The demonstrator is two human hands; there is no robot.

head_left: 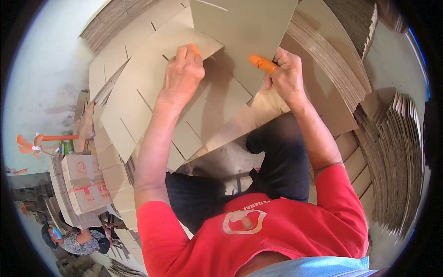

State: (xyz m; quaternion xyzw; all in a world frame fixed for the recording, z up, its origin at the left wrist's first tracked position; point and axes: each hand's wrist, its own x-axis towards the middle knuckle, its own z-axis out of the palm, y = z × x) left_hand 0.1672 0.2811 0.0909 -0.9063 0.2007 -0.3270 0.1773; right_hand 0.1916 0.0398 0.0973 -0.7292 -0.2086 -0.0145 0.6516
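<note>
Head view: the left hand [182,74] presses on a slotted cardboard sheet [152,87] atop the flat stack, grip closed on its edge. The right hand [284,74] pinches a raised cardboard sheet [244,32], orange finger cot [260,63] on its thumb.

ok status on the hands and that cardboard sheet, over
Left hand and right hand both gripping the raised cardboard sheet. Slotted sheets fanned underneath. Nothing between the hands.
</note>
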